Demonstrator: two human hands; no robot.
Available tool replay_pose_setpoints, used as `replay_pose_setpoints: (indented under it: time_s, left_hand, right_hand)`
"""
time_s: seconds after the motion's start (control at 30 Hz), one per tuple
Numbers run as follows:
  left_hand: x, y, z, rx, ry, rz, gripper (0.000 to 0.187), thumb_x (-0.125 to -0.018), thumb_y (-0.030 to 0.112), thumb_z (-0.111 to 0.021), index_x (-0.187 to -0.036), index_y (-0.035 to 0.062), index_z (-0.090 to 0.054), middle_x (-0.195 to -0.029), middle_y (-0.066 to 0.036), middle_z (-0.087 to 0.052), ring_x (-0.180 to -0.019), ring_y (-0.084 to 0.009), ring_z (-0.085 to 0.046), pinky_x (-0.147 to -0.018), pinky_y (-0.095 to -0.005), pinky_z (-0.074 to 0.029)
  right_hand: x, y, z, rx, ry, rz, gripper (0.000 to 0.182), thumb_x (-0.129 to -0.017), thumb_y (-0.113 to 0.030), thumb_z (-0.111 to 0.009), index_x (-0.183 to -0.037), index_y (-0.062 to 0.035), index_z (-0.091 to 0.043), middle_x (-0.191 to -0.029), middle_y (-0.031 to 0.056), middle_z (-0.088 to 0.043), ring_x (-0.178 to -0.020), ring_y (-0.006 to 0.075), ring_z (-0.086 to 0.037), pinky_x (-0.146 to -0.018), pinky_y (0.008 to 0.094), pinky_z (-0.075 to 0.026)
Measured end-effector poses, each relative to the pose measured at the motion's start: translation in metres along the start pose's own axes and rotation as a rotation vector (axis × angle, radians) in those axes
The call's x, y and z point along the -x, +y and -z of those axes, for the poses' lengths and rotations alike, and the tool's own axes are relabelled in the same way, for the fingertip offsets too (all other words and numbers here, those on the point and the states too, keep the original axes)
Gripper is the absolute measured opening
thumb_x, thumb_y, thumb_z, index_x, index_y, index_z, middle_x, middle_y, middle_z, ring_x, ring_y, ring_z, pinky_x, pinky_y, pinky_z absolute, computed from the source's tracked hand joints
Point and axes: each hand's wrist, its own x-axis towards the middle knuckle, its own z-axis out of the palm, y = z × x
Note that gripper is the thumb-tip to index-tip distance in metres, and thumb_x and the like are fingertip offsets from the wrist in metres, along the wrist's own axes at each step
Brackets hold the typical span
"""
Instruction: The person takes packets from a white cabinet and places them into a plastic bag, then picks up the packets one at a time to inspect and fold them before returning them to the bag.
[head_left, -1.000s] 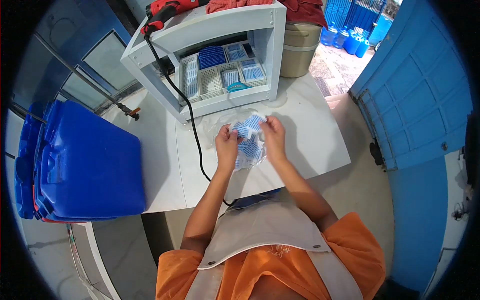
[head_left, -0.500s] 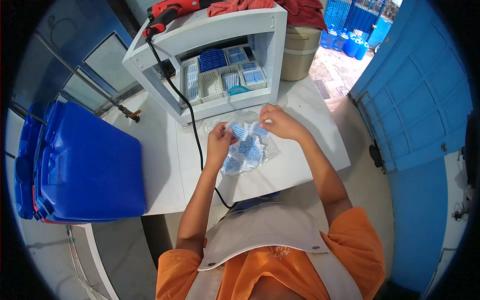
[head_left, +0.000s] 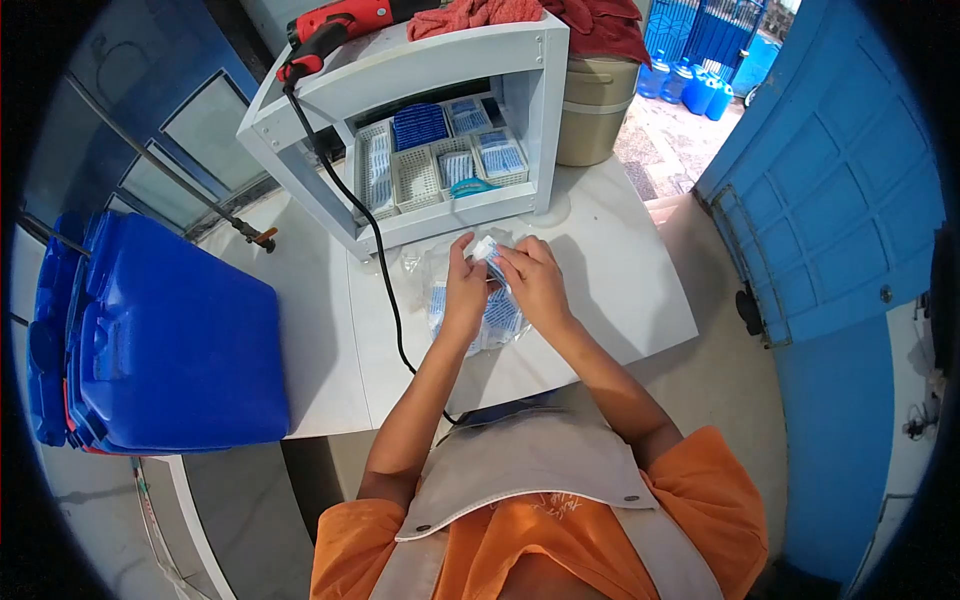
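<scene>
My left hand and my right hand are close together above the table, both closed on small white packets with blue print. The packets stick up between the fingertips of the two hands. Below them lies a clear plastic bag holding more of the same printed packets. My wrists partly cover the bag. A black cord runs down the table to the left of my left hand.
Ahead stands a white shelf unit with white plastic baskets of packets. A red and black power tool and red cloth lie on top. Blue jugs stand left, a beige bucket back right.
My hands have come together over the bag, the left moving right and the right moving down and inward. The packets they hold now meet between the fingers.
</scene>
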Motion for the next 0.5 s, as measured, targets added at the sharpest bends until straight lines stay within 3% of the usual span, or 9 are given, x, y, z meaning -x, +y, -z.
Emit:
replay_pose_setpoints:
  time_s: [0.07,0.13,0.2,0.27,0.33,0.5]
  left_hand:
    - [-0.002,0.0,0.001,0.075,0.009,0.003,0.034,-0.091,0.003,-0.035,-0.125,0.0035,-0.038,-0.098,-0.01,-0.054,-0.081,-0.0151,-0.056,-0.074,-0.0304,-0.051]
    - [-0.005,0.001,0.004,0.152,0.019,0.007,0.035,-0.09,0.0,-0.033,-0.124,0.0032,-0.039,-0.098,-0.01,-0.054,-0.082,-0.0156,-0.056,-0.074,-0.0307,-0.051]
    - [-0.008,-0.001,0.009,0.365,-0.053,0.134,0.035,-0.088,0.0,-0.033,-0.123,0.0027,-0.04,-0.1,-0.011,-0.053,-0.086,-0.0175,-0.056,-0.075,-0.0307,-0.051]
    - [-0.01,-0.008,0.011,0.448,-0.101,0.205,0.035,-0.088,0.0,-0.033,-0.122,0.0024,-0.04,-0.102,-0.011,-0.053,-0.087,-0.018,-0.056,-0.076,-0.031,-0.051]
    - [-0.011,-0.009,0.011,0.53,-0.148,0.272,0.035,-0.088,0.001,-0.033,-0.121,0.0021,-0.041,-0.103,-0.011,-0.053,-0.089,-0.0186,-0.055,-0.076,-0.0312,-0.051]
    - [-0.006,0.007,-0.003,0.605,-0.018,0.308,0.033,-0.087,0.002,-0.034,-0.119,0.0012,-0.041,-0.104,-0.011,-0.052,-0.088,-0.0189,-0.053,-0.072,-0.0334,-0.05]
  right_hand:
    - [-0.004,0.001,0.002,0.123,0.123,0.197,0.023,-0.08,-0.013,-0.062,-0.101,-0.0025,-0.062,-0.082,0.0096,-0.054,-0.075,0.0281,-0.055,-0.065,0.0358,-0.045]
    - [-0.001,0.0,0.007,0.046,0.054,0.128,0.025,-0.081,-0.014,-0.062,-0.104,-0.0033,-0.06,-0.083,0.0094,-0.053,-0.073,0.028,-0.056,-0.064,0.0362,-0.046]
    - [0.001,0.002,0.008,-0.027,-0.017,0.055,0.027,-0.081,-0.014,-0.061,-0.106,-0.004,-0.058,-0.083,0.0093,-0.053,-0.072,0.028,-0.056,-0.062,0.0365,-0.046]
    - [0.004,0.008,0.005,0.01,-0.05,0.167,0.03,-0.083,-0.011,-0.059,-0.112,-0.0029,-0.054,-0.083,0.0103,-0.054,-0.064,0.0245,-0.055,-0.057,0.0331,-0.046]
    - [0.001,0.014,0.003,0.034,-0.022,0.217,0.028,-0.083,-0.01,-0.059,-0.109,-0.002,-0.055,-0.081,0.0105,-0.054,-0.062,0.0244,-0.055,-0.055,0.0333,-0.046]
    - [0.002,0.016,-0.002,0.029,-0.018,0.232,0.027,-0.082,-0.007,-0.059,-0.108,-0.0008,-0.056,-0.077,0.0107,-0.053,-0.06,0.0238,-0.054,-0.053,0.0334,-0.045]
